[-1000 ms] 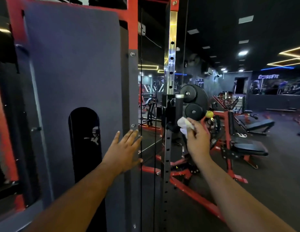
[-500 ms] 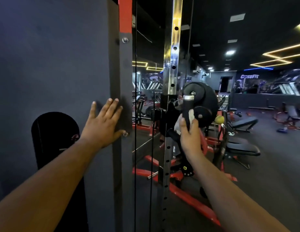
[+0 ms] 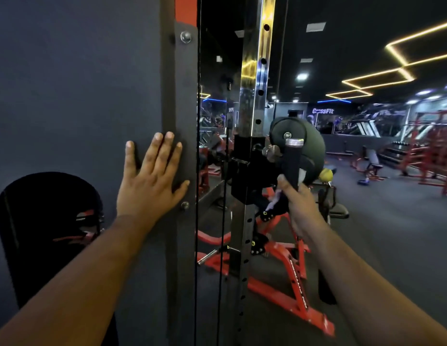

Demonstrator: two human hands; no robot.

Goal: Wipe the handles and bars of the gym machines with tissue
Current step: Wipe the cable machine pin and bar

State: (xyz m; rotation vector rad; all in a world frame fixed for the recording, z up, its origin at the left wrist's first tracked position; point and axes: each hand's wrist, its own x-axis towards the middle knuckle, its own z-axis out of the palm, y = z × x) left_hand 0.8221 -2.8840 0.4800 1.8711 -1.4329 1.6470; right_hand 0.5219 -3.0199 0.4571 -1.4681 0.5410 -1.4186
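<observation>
Right hand (image 3: 301,208) gripped the black cylindrical machine handle (image 3: 293,162) through crumpled white tissue (image 3: 273,202); left hand (image 3: 150,182) lay flat on the grey panel (image 3: 75,83). Thin tissue risked tearing under friction.

left hand (image 3: 152,181) flat on panel (image 3: 80,83) | right hand (image 3: 301,208) grips handle (image 3: 292,161) with tissue (image 3: 273,202)

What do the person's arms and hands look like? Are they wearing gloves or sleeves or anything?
No gloves and no sleeves that show: both forearms are bare all the way to the edge of the picture. The left hand and the right hand wear no rings, and no watch or band shows on either wrist. The fingernails on the left hand are short and plain, with no polish.
</observation>
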